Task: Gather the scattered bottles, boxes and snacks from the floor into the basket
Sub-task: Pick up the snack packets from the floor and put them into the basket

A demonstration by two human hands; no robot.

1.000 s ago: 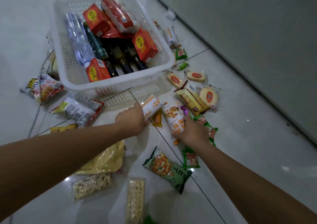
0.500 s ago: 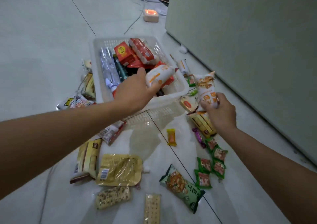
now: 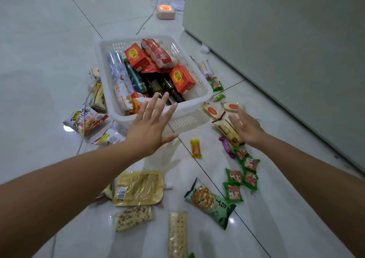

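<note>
Basket [image 3: 194, 101]: white perforated plastic, rectangular, sitting on the glossy tiled floor [image 3: 39, 60] and serving as the landmark for all entries.
- Inside the basket: red cardboard boxes [image 3: 181, 78], dark glass bottles [image 3: 158, 85], a clear crinkled wrapper, a red-and-white pack and two orange-white pouches [image 3: 122, 93] lying at the near-left corner, probably dropped there as the closest gap.
- Left hand [image 3: 148, 133]: hovering over the basket's near rim, fingers spread wide, holding nothing.
- Right hand [image 3: 246, 128]: just right of the basket's near corner, fingers apart, holding nothing, reaching down over a yellow cracker box [image 3: 229, 132], likely the next pick.
- Near side of the basket, well apart: a flat yellow foil pouch [image 3: 139, 188], a green crinkly bag [image 3: 210, 201], small green sachets [image 3: 242, 173], seeded cracker packs.
- Left of the basket: a glossy chip bag [image 3: 85, 119].
</note>
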